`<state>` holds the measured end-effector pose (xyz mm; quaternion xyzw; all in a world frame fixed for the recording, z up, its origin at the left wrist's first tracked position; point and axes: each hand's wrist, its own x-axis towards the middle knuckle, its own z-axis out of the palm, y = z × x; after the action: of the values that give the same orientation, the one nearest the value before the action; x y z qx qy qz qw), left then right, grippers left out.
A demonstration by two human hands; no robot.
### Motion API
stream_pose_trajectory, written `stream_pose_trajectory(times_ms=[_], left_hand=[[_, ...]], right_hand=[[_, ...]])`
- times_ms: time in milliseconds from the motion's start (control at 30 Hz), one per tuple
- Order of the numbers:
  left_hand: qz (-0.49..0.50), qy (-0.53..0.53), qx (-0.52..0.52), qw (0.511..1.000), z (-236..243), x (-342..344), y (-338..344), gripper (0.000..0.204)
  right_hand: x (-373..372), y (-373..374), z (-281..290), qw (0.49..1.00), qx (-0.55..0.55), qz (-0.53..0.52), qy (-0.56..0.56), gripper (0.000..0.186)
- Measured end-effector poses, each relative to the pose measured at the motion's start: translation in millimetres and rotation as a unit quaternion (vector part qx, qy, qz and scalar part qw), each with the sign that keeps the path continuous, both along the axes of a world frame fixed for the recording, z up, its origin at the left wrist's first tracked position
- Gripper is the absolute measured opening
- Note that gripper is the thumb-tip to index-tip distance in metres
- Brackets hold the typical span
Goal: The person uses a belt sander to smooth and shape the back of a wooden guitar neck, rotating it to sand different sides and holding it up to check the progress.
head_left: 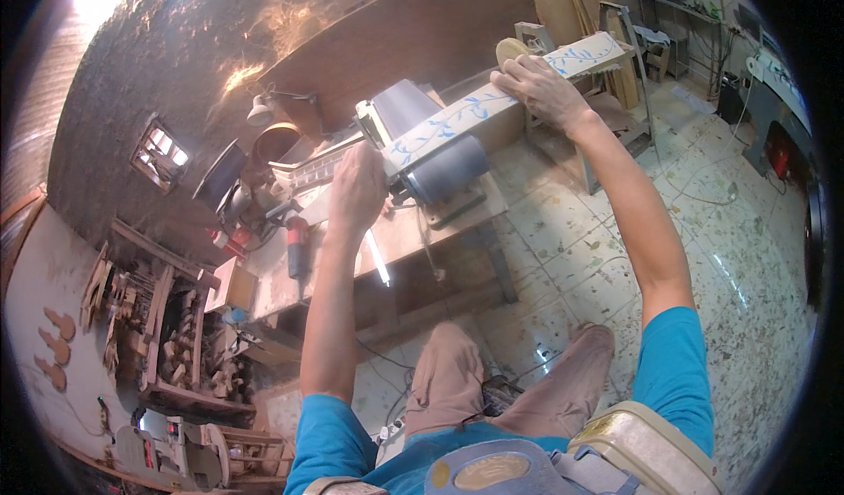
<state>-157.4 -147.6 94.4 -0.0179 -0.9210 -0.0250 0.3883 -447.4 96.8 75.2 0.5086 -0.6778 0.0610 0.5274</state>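
Observation:
A long pale wooden board (470,115), painted with blue vines and leaves, stretches from my left hand out to the far right. My left hand (358,185) closes on its near left end, though the fingertips are hidden. Farther along, my right hand (538,93) grips the board from above with bent fingers. Beneath and behind the board is a belt sander, with a grey belt (406,108) at the back and a dark grey roller (447,170) in front. Whether the board touches the belt is hidden.
The sander stands on a wooden workbench (413,247); a red and dark power tool (297,247) lies on its left part. A desk lamp (261,110) is behind. Wood pieces fill a rack (180,337) at left. A metal-legged stand (635,55) is far right, above dusty tiles (694,222).

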Motion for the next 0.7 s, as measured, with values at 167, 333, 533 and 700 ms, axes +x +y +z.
stream_pose_trajectory(times_ms=[167, 333, 533, 700], left_hand=[[0.017, 0.007, -0.033, 0.999, -7, 0, -1, 0.011], [-0.011, 0.077, -0.101, 0.992, -5, -4, 0, 0.012], [-0.002, 0.013, -0.06, 0.998, -7, 6, -10, 0.011], [-0.031, -0.091, -0.05, 0.994, 7, 12, -9, 0.014]], right_hand=[[5, 5, 2, 0.999, -0.022, 0.017, 0.028, 0.03], [11, 5, -3, 0.996, -0.066, 0.033, 0.042, 0.032], [13, 0, 8, 0.998, -0.016, 0.046, 0.036, 0.028], [5, 1, 19, 0.989, 0.11, 0.06, -0.079, 0.021]])
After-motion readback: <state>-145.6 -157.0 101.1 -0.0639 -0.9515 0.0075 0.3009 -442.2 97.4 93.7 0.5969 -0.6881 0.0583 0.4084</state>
